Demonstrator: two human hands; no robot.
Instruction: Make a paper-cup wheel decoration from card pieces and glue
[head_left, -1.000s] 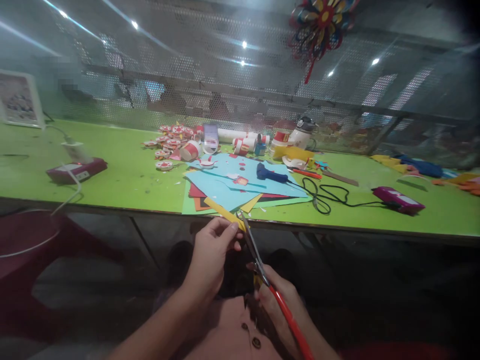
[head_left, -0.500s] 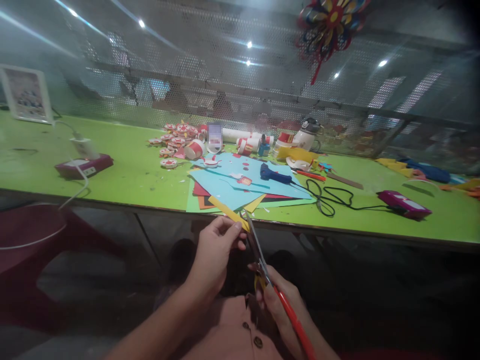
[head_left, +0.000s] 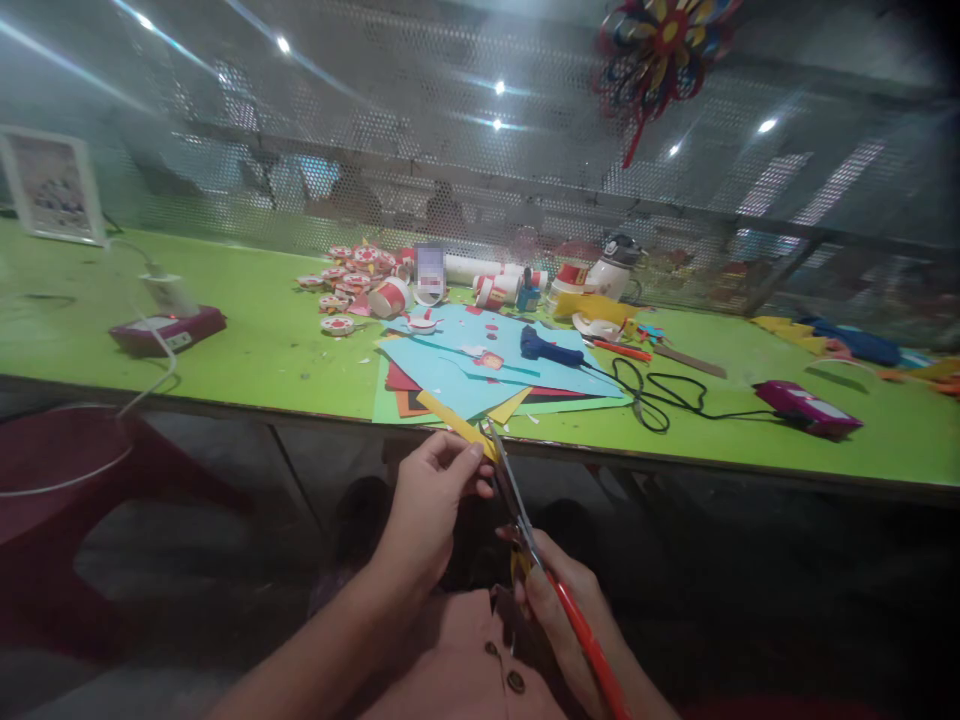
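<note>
My left hand (head_left: 427,510) pinches a narrow yellow paper strip (head_left: 459,424) just below the front edge of the green table (head_left: 285,350). My right hand (head_left: 555,598) grips red-handled scissors (head_left: 525,530), whose blades meet the strip right beside my left fingertips. Both hands hover over my lap, in front of a pile of coloured paper sheets (head_left: 480,375) with light blue on top. A blue glue gun (head_left: 547,349) lies on that pile, its black cord (head_left: 660,400) curling to the right.
Red-and-white paper cups and discs (head_left: 360,280) cluster at the back, beside a white bottle (head_left: 611,268). Two magenta power strips (head_left: 169,330) (head_left: 806,408) lie left and right. A framed picture (head_left: 52,187) leans at far left. A paper pinwheel (head_left: 660,40) hangs on the mesh wall.
The view has shifted slightly, so everything sits a little further right. My hands, the strip and the scissors have hardly moved.
</note>
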